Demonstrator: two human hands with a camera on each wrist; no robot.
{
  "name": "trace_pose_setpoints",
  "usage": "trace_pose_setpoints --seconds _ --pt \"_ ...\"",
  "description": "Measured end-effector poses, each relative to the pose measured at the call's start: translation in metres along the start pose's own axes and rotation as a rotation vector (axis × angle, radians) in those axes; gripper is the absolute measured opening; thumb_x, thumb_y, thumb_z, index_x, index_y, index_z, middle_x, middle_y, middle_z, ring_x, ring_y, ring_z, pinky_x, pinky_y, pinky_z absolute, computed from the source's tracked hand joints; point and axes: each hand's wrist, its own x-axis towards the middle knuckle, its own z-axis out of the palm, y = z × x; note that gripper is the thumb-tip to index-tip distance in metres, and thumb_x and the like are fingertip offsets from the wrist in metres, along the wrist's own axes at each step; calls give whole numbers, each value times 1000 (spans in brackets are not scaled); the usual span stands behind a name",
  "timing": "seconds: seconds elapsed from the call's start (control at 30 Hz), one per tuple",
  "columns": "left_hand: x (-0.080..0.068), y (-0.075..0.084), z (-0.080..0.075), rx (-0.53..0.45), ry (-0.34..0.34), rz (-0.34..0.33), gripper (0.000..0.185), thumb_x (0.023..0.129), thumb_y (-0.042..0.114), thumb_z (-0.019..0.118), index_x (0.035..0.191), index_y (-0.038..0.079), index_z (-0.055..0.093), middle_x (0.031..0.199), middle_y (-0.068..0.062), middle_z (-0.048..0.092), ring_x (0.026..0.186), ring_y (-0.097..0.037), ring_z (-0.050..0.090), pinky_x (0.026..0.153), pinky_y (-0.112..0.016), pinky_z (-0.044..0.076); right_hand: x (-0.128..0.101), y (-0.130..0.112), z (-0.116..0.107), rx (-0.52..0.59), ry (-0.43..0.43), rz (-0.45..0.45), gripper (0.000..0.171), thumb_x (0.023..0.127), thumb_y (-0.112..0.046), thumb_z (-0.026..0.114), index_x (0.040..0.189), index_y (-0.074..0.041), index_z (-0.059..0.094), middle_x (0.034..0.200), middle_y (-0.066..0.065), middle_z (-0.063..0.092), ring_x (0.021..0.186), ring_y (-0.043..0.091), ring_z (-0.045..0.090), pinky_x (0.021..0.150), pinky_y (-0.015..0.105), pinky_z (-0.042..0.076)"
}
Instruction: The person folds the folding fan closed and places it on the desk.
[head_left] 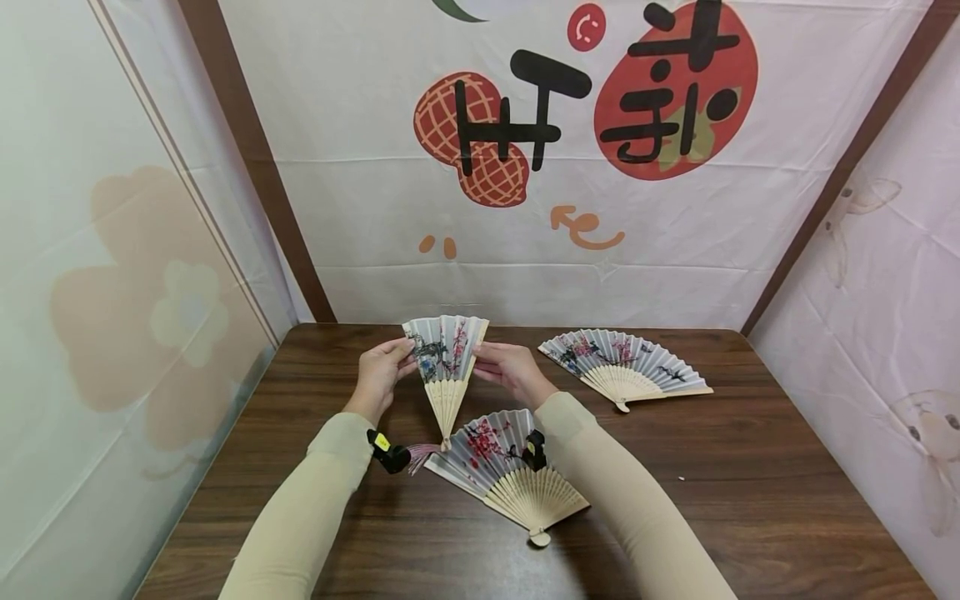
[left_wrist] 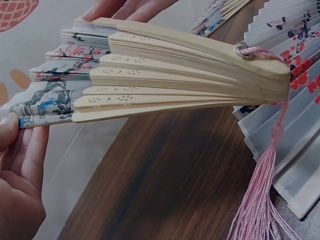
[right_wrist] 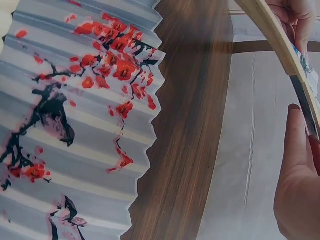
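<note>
**Three fans, one held half open in both hands**

Three paper fans are in view. The held fan [head_left: 446, 358] is raised above the table [head_left: 750, 467], partly spread, its pivot pointing down toward the person and a pink tassel [left_wrist: 260, 200] hanging from it. The left hand [head_left: 381, 372] pinches its left outer edge between thumb and fingers; the right hand [head_left: 512, 369] pinches the right outer rib the same way. Two more fans lie fully spread on the table: the near fan [head_left: 502, 471], painted with red blossoms, sits between the two forearms just below the held one, and the far fan [head_left: 622, 367] lies to the right, near the right hand. One black wrist camera [head_left: 390, 454] is strapped on each sleeve, two in all.
</note>
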Motion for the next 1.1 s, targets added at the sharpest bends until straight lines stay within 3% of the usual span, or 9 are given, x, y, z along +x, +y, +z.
trace_pose_setpoints --seconds 0.3,0.47,0.77,0.97,1.1 --pt "1 -1 1 42 -3 -12 38 98 13 62 130 -8 58 74 13 66 69 -2 62 67 -15 60 -2 -1 2 -19 1 15 34 94 -9 68 126 2 65 120 16 71 85 15 71 94 36 59" --pt "0 1 3 34 -13 -10 37 98 13 63 129 -8 59 74 12 66 68 -2 63 67 -15 60 0 1 4 -23 -9 9 35 94 -11 68 127 1 65 119 17 71 87 16 72 91 35 61" --pt "1 -2 5 35 -28 -14 37 98 13 63 128 -9 59 73 11 68 69 -4 64 70 -18 61 -1 2 11 -33 -15 21 37 95 -11 67 131 -2 63 123 19 69 85 16 72 96 41 58" --pt "2 -3 7 56 -34 -8 38 99 13 61 129 -10 58 75 12 68 71 -4 64 71 -19 61 -1 3 11 -28 -30 15 36 96 -10 65 132 -2 63 124 20 68 93 22 73 102 48 53" --pt "2 -4 9 65 -43 -8 38 100 12 60 130 -10 58 75 12 67 70 -4 64 70 -18 61 -1 5 11 -21 -42 14 36 97 -9 64 133 -3 62 125 21 68 97 25 72 96 45 58"
